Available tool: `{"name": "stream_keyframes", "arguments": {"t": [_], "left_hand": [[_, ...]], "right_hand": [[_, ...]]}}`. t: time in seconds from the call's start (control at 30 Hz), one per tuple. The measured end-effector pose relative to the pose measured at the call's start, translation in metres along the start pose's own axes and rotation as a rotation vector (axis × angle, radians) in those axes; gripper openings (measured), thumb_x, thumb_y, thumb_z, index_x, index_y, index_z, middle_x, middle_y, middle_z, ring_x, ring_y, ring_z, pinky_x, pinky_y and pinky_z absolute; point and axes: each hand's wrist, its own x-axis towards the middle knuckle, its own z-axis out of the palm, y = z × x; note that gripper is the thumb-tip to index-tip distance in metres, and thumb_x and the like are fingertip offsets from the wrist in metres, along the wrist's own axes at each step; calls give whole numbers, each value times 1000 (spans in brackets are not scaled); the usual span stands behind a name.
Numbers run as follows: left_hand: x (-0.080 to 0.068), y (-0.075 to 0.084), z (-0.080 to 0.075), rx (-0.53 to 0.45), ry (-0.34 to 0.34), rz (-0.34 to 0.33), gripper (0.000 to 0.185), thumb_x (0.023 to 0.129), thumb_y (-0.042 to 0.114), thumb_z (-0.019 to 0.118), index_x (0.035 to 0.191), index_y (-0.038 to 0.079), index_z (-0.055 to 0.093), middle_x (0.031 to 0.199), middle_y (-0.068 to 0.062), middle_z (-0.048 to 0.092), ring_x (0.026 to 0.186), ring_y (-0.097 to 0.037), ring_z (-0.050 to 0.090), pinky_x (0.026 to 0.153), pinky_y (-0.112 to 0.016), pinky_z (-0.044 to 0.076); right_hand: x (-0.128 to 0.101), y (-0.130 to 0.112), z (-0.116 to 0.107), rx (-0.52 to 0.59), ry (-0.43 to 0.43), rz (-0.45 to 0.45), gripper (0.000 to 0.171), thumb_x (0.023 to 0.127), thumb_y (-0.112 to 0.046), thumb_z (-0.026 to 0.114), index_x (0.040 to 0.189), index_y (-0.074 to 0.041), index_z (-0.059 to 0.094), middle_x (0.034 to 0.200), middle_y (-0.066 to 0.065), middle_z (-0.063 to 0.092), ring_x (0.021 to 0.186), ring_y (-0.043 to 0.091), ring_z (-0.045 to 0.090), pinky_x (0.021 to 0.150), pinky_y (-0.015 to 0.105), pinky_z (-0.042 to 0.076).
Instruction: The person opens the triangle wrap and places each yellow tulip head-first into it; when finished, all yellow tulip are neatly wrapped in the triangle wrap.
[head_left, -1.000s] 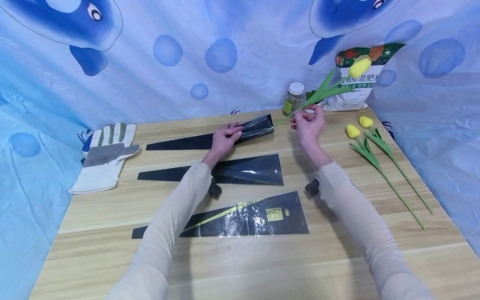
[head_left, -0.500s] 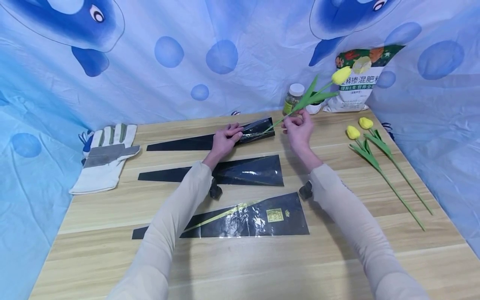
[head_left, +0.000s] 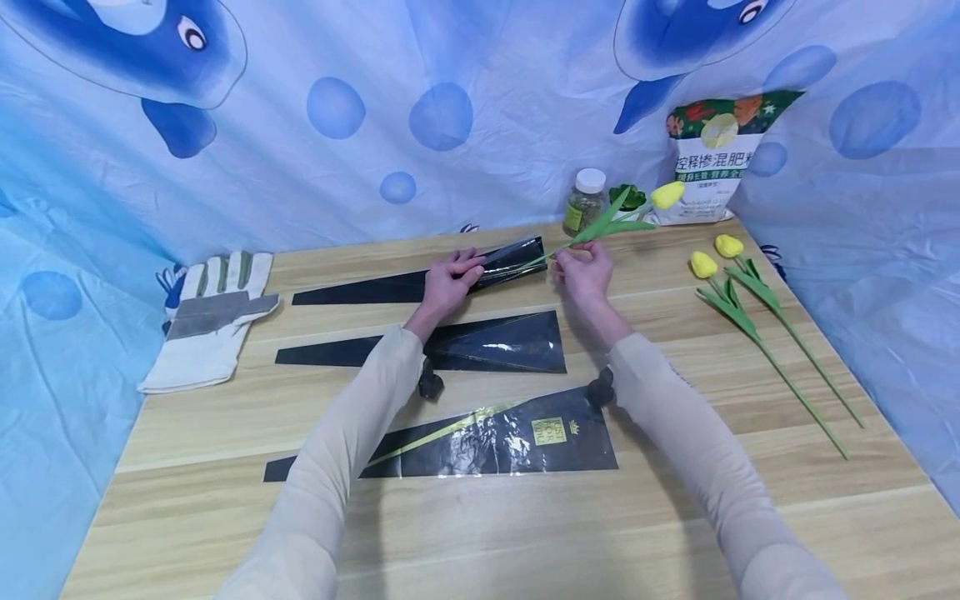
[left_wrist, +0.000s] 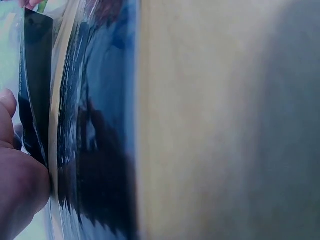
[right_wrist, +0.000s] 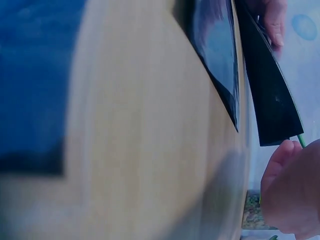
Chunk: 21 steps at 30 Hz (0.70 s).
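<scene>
Tulip point(head_left: 600, 227) stem-first toward sleeve point(head_left: 504, 259), bloom up-right.

Backdrop: blue sheet point(head_left: 480, 125) printed with pale bubbles and dark blue cartoon whales, draped across the back and both sides.
Folds: cloth creased, hanging down to the counter's far edge.
Counter: light wood-grain counter point(head_left: 525, 533), boards running left to right.
Light: even and bright, with soft shadows on the wood.

Chinese characters "控释掺混肥料" are printed on the white bag point(head_left: 712, 162); the nearest black sleeve's point(head_left: 487, 437) gold label is illegible.
</scene>
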Motion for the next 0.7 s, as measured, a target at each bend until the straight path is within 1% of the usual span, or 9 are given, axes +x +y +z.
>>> {"name": "stream_keyframes", "arguments": {"t": [0.13, 0.27, 0.37, 0.47, 0.53, 0.63, 0.7], "left_hand": [[-1, 1, 0, -6, -3, -9, 25, 98, 14, 67, 120, 6, 73, 141, -9, 57, 145, -27, 33, 118, -30, 21], [-1, 2, 1, -17, 0, -7, 25, 98, 14, 67, 120, 6, 73, 141, -9, 57, 145, -27, 32, 117, -29, 22], [-2, 2, 1, -15, 4, 1, 24, 98, 14, 67, 120, 5, 73, 140, -9, 58, 145, -28, 33, 117, -30, 22], [-1, 1, 1, -10, 4, 4, 24, 98, 14, 67, 120, 6, 73, 140, -9, 58, 145, -28, 33, 117, -31, 22], [-2, 1, 1, -9, 2, 6, 24, 98, 14, 67, 120, 6, 73, 141, -9, 57, 145, -27, 33, 118, -31, 22], [-2, 0, 2, -6, 1, 10, 24, 98, 14, 67, 120, 6, 73, 141, -9, 57, 145, -26, 33, 117, -31, 23], [-2, 0, 1, -5, -2, 13, 24, 98, 14, 68, 120, 6, 73, 141, -9, 57, 145, -27, 33, 118, -31, 22]], "right_hand": [[-1, 2, 2, 1, -11, 64, 24, 89, 4, 69, 108, -5, 57, 82, 10, 70, 63, 19, 65, 55, 29, 56], [-2, 5, 3, 11, -22, 72, 25, 89, 5, 68, 107, -5, 55, 75, 6, 68, 58, 17, 62, 51, 26, 54], [-2, 6, 3, 25, -26, 70, 24, 88, 7, 68, 104, -5, 54, 73, 7, 67, 53, 14, 60, 49, 24, 52], [-3, 8, 2, 44, -30, 85, 23, 89, 6, 67, 103, -6, 54, 76, 11, 68, 51, 13, 57, 47, 24, 51], [-3, 8, 3, 61, -33, 103, 23, 89, 6, 67, 106, -5, 55, 82, 16, 69, 52, 14, 58, 47, 24, 51], [-4, 8, 4, 91, -24, 158, 25, 90, 6, 68, 112, -1, 57, 88, 18, 70, 54, 15, 59, 46, 23, 50], [-5, 8, 5, 101, -17, 188, 26, 90, 5, 69, 114, 1, 58, 90, 16, 68, 57, 14, 59, 46, 22, 49]]}}
